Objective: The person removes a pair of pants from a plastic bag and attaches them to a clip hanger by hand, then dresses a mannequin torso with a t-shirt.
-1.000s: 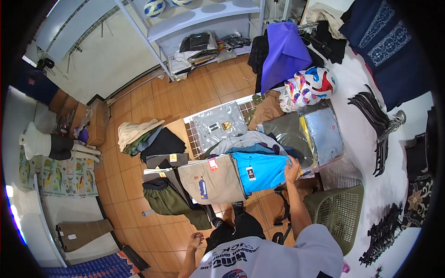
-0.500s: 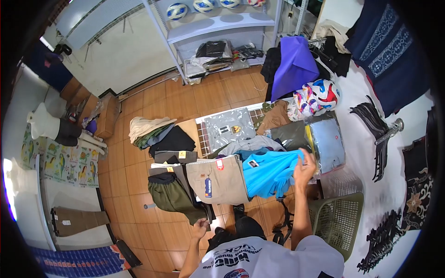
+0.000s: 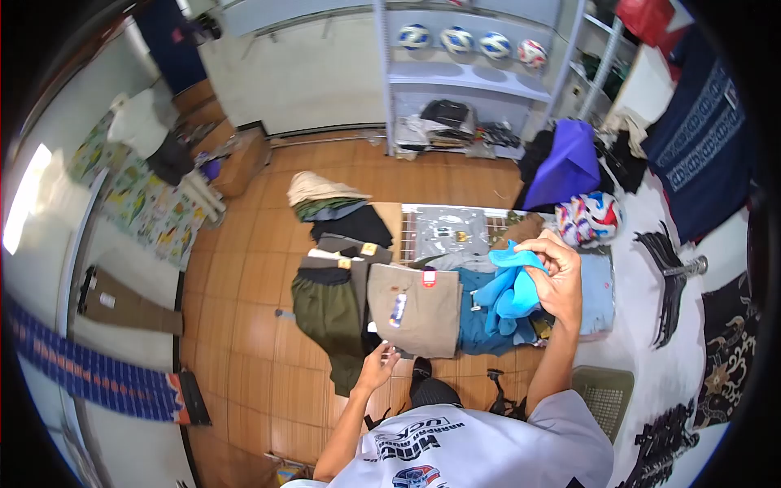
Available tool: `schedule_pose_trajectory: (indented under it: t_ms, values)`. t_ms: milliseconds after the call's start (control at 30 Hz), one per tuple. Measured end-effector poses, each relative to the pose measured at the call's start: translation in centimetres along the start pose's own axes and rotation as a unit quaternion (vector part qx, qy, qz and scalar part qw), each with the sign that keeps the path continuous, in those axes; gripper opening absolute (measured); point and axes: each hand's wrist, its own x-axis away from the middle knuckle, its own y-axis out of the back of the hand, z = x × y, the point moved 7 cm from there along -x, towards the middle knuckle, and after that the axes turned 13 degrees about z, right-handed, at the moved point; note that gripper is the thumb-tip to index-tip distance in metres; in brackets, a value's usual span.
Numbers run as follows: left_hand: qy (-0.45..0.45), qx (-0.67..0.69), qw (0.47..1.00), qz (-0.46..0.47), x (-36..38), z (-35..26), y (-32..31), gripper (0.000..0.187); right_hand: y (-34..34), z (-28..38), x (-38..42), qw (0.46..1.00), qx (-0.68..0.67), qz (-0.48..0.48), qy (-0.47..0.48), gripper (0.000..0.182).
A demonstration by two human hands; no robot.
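Observation:
My right hand (image 3: 560,281) is closed on a bright blue garment (image 3: 514,285), which hangs bunched above the right part of the clothes. A darker teal garment (image 3: 480,335) lies below it. Folded beige trousers (image 3: 413,313) with a red tag lie in the middle. Close to their lower left corner is my left hand (image 3: 379,366); its fingers are partly bent, and whether they hold anything is too small to tell. Left of the beige trousers are dark olive trousers (image 3: 325,313) with a black waistband.
Behind the trousers is a plastic-wrapped grey garment (image 3: 443,232). Stacked clothes (image 3: 329,195) stand at the back left. A green basket (image 3: 604,394) is at the lower right, black hangers (image 3: 671,285) hang on the right, and shelves with balls (image 3: 472,75) stand at the back.
The blue garment has been lifted and bunched up in my right hand, uncovering the teal one. My left hand has moved from the olive trousers to the beige trousers' corner. The view has shifted.

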Motion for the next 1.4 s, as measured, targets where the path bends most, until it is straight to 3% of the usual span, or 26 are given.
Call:
schedule_pose_trajectory:
  t_ms: [167,267,300,467,533,600,700,833,900,1033,1067,1100,1200,1233,1300,1400]
  values:
    - [-0.059,0.051,0.994,-0.074,8.2,-1.3,3.7,0.037,-9.0,7.8,0.8,0.992,-0.037,0.087,0.085,0.027]
    - [-0.052,0.061,0.987,-0.137,14.8,-0.3,6.6,0.038,-15.0,11.4,2.0,0.970,-0.124,0.196,0.072,0.026]
    - [-0.052,0.070,0.983,-0.161,17.1,0.1,7.6,0.038,-17.1,12.8,2.4,0.961,-0.139,0.214,0.107,0.027]
    - [-0.038,0.083,0.952,-0.294,28.1,3.3,12.5,0.043,-27.3,18.7,4.1,0.877,-0.309,0.340,0.143,0.022]
    - [-0.033,0.090,0.934,-0.344,32.3,4.1,14.2,0.046,-31.2,20.9,4.7,0.848,-0.331,0.387,0.147,0.021]
    - [-0.041,-0.020,0.906,-0.421,37.0,3.5,15.6,0.052,-35.2,22.6,5.2,0.813,-0.359,0.437,0.142,0.021]
    - [-0.053,-0.049,0.879,-0.471,43.1,4.1,16.9,0.058,-41.2,26.1,6.3,0.759,-0.372,0.512,0.156,0.021]
    - [0.011,-0.071,0.843,-0.532,49.4,7.3,17.1,0.058,-48.9,30.3,8.1,0.691,-0.380,0.591,0.169,0.020]
    - [0.027,-0.108,0.801,-0.588,52.8,8.9,16.9,0.051,-52.6,32.1,9.1,0.657,-0.387,0.625,0.170,0.018]
    - [0.043,-0.059,0.674,-0.735,60.6,12.9,15.3,0.031,-60.5,35.6,10.8,0.603,-0.420,0.655,0.177,0.013]
    - [0.112,0.016,0.636,-0.763,62.9,14.3,14.3,0.022,-62.5,36.3,10.9,0.591,-0.435,0.656,0.175,0.013]
    - [0.125,0.020,0.614,-0.779,65.2,13.7,13.6,0.022,-64.6,37.2,11.3,0.567,-0.439,0.674,0.177,0.013]
    - [0.127,0.000,0.459,-0.879,73.5,10.4,10.0,0.014,-69.8,39.8,10.8,0.670,-0.373,0.591,0.250,0.010]
    - [0.138,-0.036,0.423,-0.895,75.9,9.3,8.7,0.013,-72.1,40.3,10.9,0.653,-0.380,0.604,0.255,0.010]
    - [0.200,-0.027,0.392,-0.897,79.9,5.4,6.6,0.010,-76.9,40.4,10.3,0.690,-0.307,0.586,0.294,0.007]
    - [0.259,-0.052,0.361,-0.894,84.1,0.5,4.0,0.007,-82.2,43.0,11.8,0.671,-0.299,0.605,0.306,0.006]
